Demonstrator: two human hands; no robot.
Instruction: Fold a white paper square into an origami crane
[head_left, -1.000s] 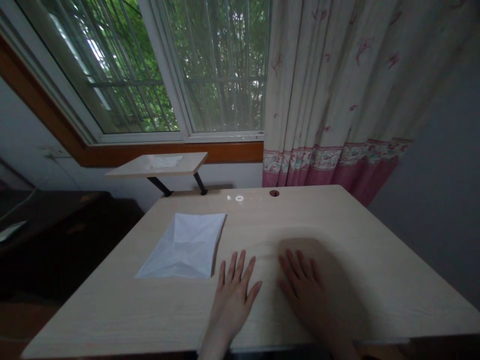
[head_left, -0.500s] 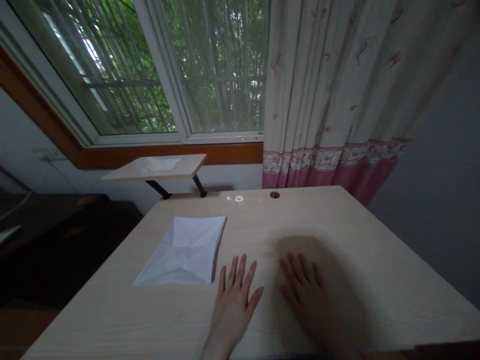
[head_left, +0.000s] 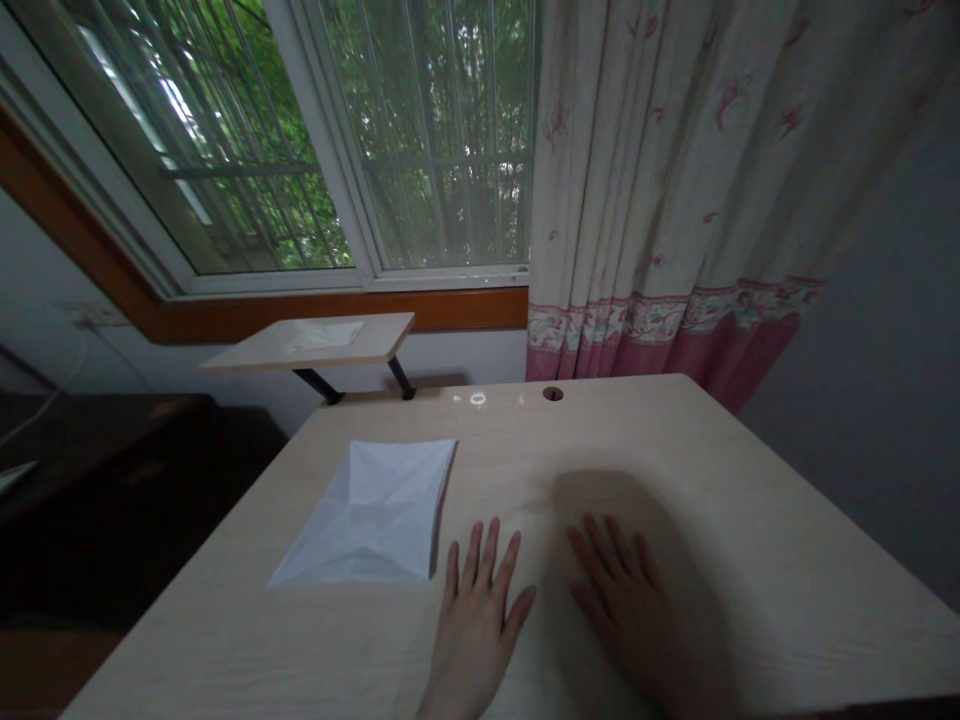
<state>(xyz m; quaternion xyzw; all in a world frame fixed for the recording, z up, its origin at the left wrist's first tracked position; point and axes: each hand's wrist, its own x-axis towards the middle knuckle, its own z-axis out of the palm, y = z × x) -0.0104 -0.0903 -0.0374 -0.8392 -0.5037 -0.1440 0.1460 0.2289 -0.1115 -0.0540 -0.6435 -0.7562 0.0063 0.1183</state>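
The left hand (head_left: pixel 476 630) lies flat and open, holding nothing, just beside a creased white paper sheet (head_left: pixel 367 515) toward the front left of the desk (head_left: pixel 757 560); the right hand (head_left: pixel 634 630), shadowed, seems equally open and empty.

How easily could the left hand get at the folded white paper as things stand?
Probably easily, yes. The left hand lies open on the light wood desk, right beside the folded white paper, and no object shows between them.
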